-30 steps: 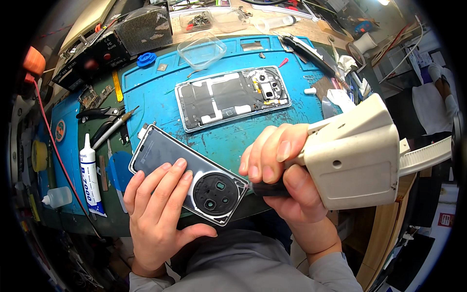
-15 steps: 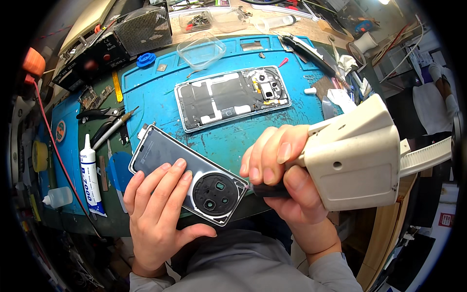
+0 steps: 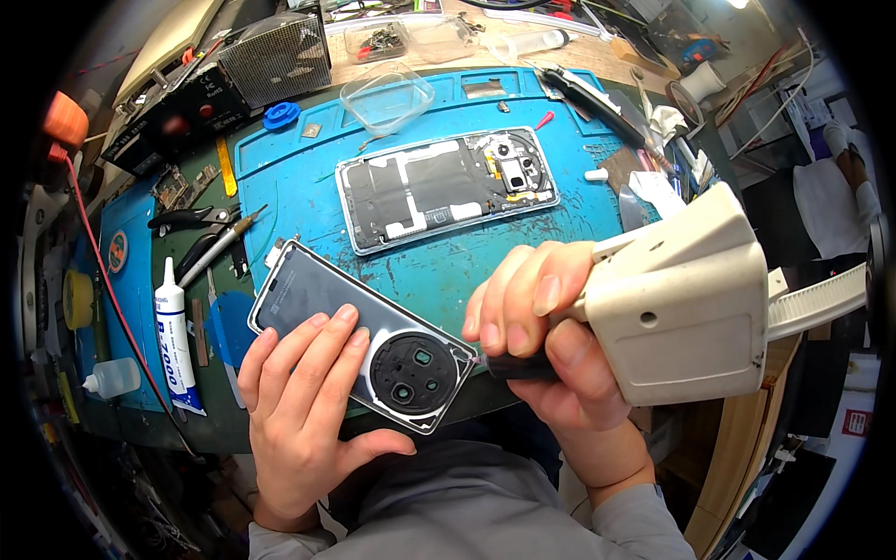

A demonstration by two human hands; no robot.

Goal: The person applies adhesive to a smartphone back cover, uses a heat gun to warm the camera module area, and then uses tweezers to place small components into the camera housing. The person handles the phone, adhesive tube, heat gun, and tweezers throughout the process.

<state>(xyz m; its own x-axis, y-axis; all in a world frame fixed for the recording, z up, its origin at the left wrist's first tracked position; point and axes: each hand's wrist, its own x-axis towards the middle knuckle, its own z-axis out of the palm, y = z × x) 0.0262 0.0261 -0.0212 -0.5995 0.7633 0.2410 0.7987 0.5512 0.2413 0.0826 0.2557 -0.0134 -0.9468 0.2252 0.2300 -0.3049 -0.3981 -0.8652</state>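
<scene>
A: The left hand (image 3: 308, 411) lies flat on the phone back cover (image 3: 359, 331), fingers spread and thumb hooked under its near edge, at the front of the blue mat (image 3: 280, 177).

B: And the right hand (image 3: 546, 345)?

A: It is closed around the dark grip of a beige gun-shaped tool (image 3: 686, 303), whose tip sits at the cover's corner beside the round camera ring (image 3: 408, 371).

B: The risk?

A: Probably the cover sliding off the mat's edge if the tool pushes sideways, or the tip scratching the ring. The opened phone (image 3: 443, 187) lies well apart.
</scene>
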